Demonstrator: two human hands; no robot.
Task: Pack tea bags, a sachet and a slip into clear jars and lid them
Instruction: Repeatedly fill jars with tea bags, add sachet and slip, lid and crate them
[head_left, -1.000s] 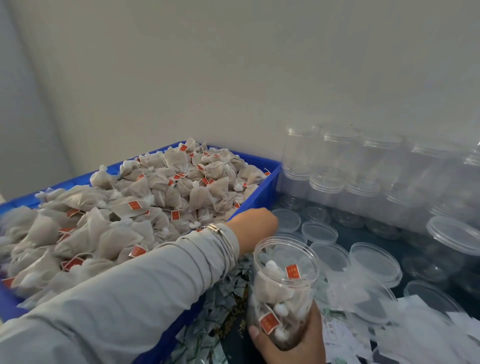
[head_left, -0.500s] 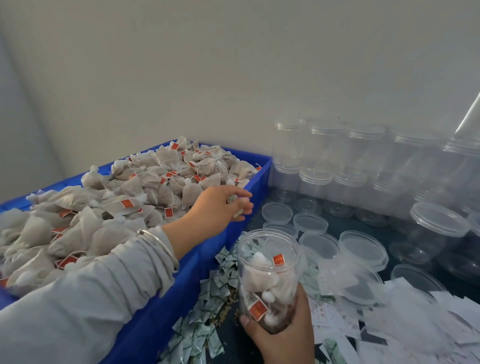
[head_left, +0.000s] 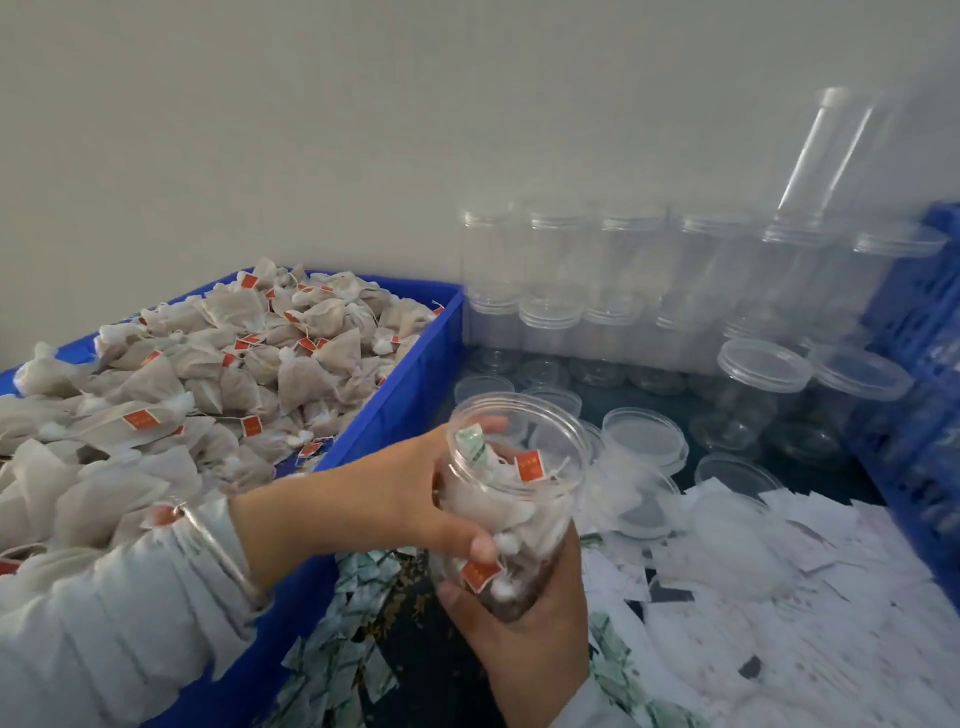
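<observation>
One open clear jar (head_left: 511, 499), tilted, partly filled with tea bags, gripped low by the right hand (head_left: 524, 642). Left hand (head_left: 410, 499) pinches one green-white sachet (head_left: 471, 441) at its mouth, thumb against the wall. One blue bin (head_left: 405, 400) of tea bags (head_left: 208, 395) left; about five loose lids (head_left: 644, 434) behind.

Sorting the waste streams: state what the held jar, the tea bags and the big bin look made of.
Jar: clear glossy plastic, probably; contents show through its thin wall.
Tea bags: matte off-white mesh or filter paper, creased; which one is unclear.
Bin: opaque blue moulded plastic with a slight sheen.
</observation>
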